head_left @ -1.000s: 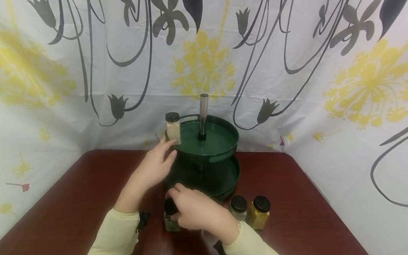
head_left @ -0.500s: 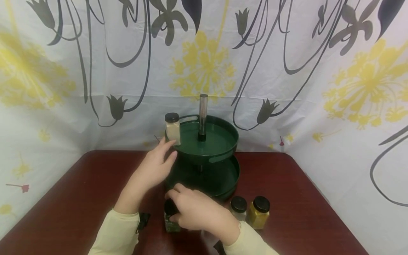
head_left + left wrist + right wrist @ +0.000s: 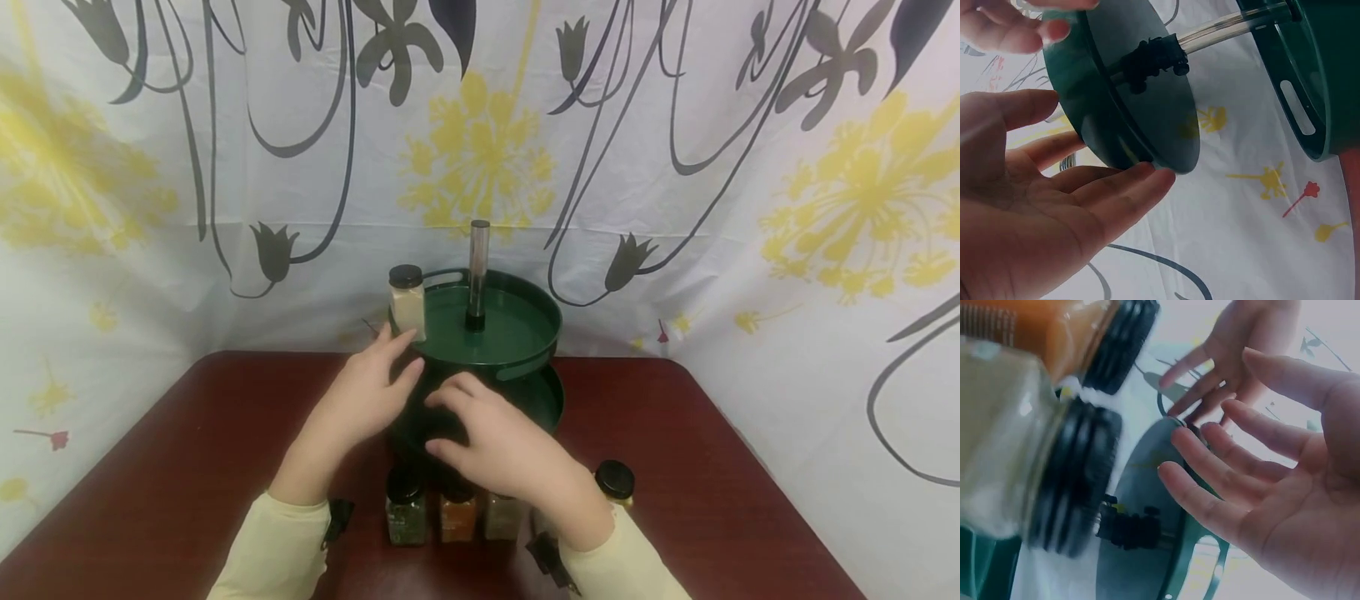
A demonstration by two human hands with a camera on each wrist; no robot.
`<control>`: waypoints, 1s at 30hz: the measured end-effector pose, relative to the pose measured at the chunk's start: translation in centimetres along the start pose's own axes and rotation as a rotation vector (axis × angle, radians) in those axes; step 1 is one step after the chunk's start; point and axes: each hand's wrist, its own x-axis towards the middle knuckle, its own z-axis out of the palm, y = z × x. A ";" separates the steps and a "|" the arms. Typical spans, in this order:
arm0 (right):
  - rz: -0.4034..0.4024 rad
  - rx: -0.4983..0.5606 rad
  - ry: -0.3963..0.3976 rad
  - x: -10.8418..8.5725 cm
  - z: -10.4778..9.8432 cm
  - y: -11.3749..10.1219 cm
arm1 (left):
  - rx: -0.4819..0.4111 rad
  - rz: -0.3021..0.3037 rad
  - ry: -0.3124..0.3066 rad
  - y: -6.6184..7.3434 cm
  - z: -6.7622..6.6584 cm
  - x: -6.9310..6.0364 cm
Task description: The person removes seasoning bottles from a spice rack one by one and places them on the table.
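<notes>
A green two-tier round tray stand with a metal pole (image 3: 478, 267) stands on the table. My left hand (image 3: 360, 396) rests its fingertips against the left side of the upper tray (image 3: 517, 321), fingers extended; the left wrist view shows them along the outer wall. On that tray, by its left rim, stands a black-lidded jar of pale powder (image 3: 407, 308). My right hand (image 3: 502, 433) is in front of the lower tray (image 3: 546, 398), holding nothing, its fingers spread and slightly bent. Below it stand jars of green herbs (image 3: 406, 518), orange spice (image 3: 457, 518) and greyish spice (image 3: 502, 518).
A yellow spice jar, of which mainly the black lid (image 3: 615, 480) shows, stands right of my right forearm, which hides another jar. The dark red table (image 3: 690, 467) extends to both sides. A white patterned curtain (image 3: 480, 183) hangs behind and around it.
My right hand has let go of the herb jar's lid and risen up and right to the front of the stand. The herb jar stays on the table; my left hand has barely moved.
</notes>
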 end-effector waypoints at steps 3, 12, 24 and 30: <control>-0.007 0.017 0.038 -0.3 -0.5 0.0 | 0.012 -0.018 -0.011 0.5 0.0 -0.2; 0.021 0.036 0.019 -0.6 -0.6 -0.6 | 0.002 -0.063 -0.059 2.9 -0.2 -1.6; 0.097 0.033 0.033 -1.1 -0.5 -0.7 | -0.020 -0.018 -0.094 4.7 0.0 -2.7; 0.178 -0.070 0.045 -1.1 -0.7 -0.9 | 0.007 0.021 -0.099 5.0 -0.4 -3.0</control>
